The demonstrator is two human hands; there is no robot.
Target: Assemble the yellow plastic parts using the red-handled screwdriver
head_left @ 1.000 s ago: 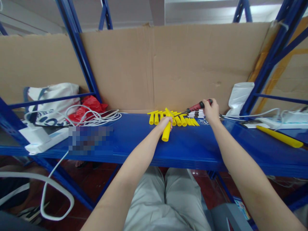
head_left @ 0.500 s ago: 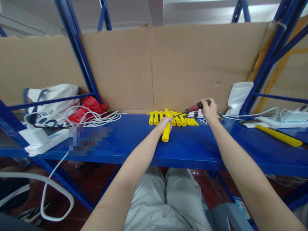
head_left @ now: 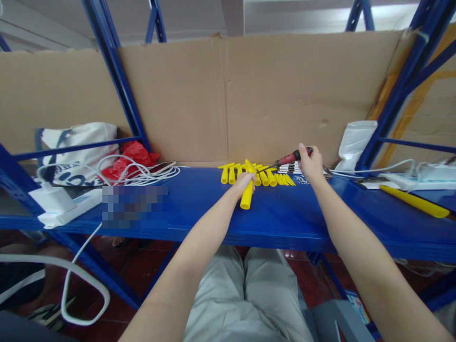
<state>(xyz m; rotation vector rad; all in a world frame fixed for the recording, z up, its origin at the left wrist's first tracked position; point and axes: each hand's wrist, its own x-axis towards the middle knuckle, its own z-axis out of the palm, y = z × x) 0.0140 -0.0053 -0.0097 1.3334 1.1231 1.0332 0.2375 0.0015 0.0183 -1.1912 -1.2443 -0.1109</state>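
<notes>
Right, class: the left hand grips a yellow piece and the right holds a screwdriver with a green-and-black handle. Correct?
Not green: in the head view, the right hand holds a screwdriver with a red-and-black handle; the left hand grips a yellow piece.

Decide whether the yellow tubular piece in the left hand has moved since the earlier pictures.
No; the yellow tubular piece in the left hand shows no clear shift either way against the vertical cardboard crease.
</notes>
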